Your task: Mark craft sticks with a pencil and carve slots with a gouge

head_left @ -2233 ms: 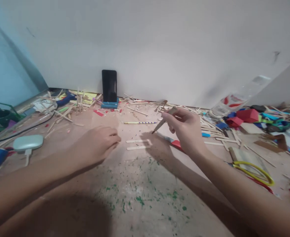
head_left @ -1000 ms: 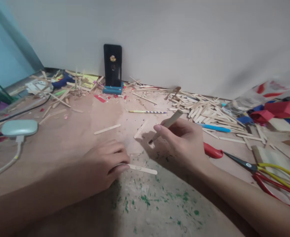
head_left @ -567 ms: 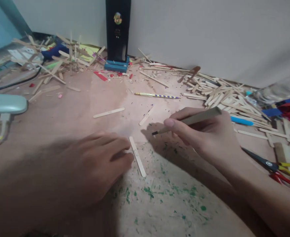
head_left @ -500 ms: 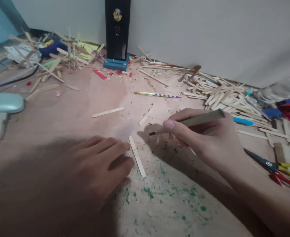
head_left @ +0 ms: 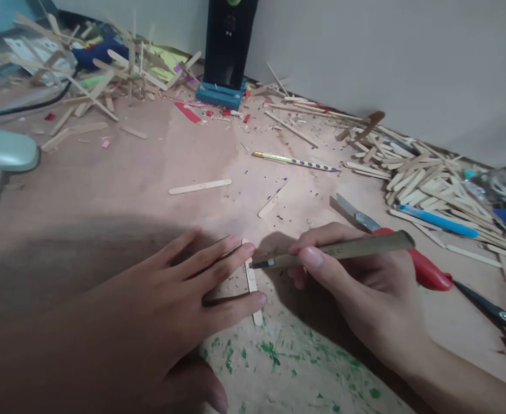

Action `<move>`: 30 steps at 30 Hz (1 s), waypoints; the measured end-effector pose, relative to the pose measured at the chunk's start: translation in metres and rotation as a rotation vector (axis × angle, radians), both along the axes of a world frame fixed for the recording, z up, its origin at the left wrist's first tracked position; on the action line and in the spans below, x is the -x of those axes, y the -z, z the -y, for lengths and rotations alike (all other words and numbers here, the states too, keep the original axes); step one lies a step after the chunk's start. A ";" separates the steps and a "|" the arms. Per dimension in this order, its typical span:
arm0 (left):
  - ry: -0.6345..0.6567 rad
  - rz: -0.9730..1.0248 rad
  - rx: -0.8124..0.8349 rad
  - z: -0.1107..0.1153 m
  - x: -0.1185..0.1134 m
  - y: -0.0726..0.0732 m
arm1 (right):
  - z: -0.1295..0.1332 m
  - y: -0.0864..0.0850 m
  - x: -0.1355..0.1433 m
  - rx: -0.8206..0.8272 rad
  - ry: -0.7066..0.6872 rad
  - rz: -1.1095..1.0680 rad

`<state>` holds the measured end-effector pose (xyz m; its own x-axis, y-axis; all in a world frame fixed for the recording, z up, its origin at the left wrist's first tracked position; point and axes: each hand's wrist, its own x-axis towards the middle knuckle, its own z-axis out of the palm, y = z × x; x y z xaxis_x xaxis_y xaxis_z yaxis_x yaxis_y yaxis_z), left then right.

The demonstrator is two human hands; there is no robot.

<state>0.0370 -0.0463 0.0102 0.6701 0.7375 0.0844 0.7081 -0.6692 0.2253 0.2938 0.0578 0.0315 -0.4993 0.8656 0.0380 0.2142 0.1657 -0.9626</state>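
1. Near the middle of the bench (head_left: 141, 178), a flat wooden stick (head_left: 252, 280) lies lengthwise between the two hands, with a small rectangle drawn on its face.
2. The left hand (head_left: 167, 305) is spread, palm down; two of its fingers lie across the stick, one near its far end and one nearer its close end, pinning it without gripping.
3. The right hand (head_left: 365, 287) has its fingers closed around a slim olive tool (head_left: 365, 248), held like a pen, its dark tip meeting the stick beside the rectangle.
4. Beyond the hands are a second stick (head_left: 200, 187), a third stick (head_left: 272, 199) and a spotted pencil (head_left: 296, 161), all well apart from one another.
5. Behind the right hand, partly hidden, lies a red-handled knife (head_left: 429, 270), near dark-bladed scissors (head_left: 505, 316).
6. Farther back, a phone (head_left: 227, 46) stands in a blue holder (head_left: 221, 95), with a heap of sticks (head_left: 425, 184) off to the right.
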 end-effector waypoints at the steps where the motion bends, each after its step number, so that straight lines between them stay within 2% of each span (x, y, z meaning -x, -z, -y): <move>1: 0.002 0.005 0.002 0.000 0.002 0.001 | 0.001 0.001 -0.001 -0.001 0.004 0.008; 5: 0.019 0.041 -0.003 -0.003 0.005 0.006 | 0.004 0.002 -0.004 -0.082 0.037 0.095; 8: 0.020 0.094 0.008 -0.005 0.003 0.007 | 0.005 0.001 -0.004 -0.080 0.034 0.105; 14: -0.076 0.202 0.038 -0.002 -0.006 0.007 | 0.003 0.004 -0.005 -0.142 0.044 0.132; 20: -0.072 0.184 0.048 -0.002 -0.004 0.006 | 0.005 0.004 -0.007 -0.161 0.051 0.178; 24: -0.023 0.160 0.038 -0.003 -0.002 0.008 | 0.007 0.003 -0.006 -0.147 0.047 0.165; 27: -0.061 0.163 0.035 -0.003 -0.003 0.009 | 0.007 0.004 -0.006 -0.142 0.054 0.159; 30: -0.045 0.163 0.032 -0.004 -0.003 0.010 | 0.008 0.002 -0.008 -0.153 0.050 0.186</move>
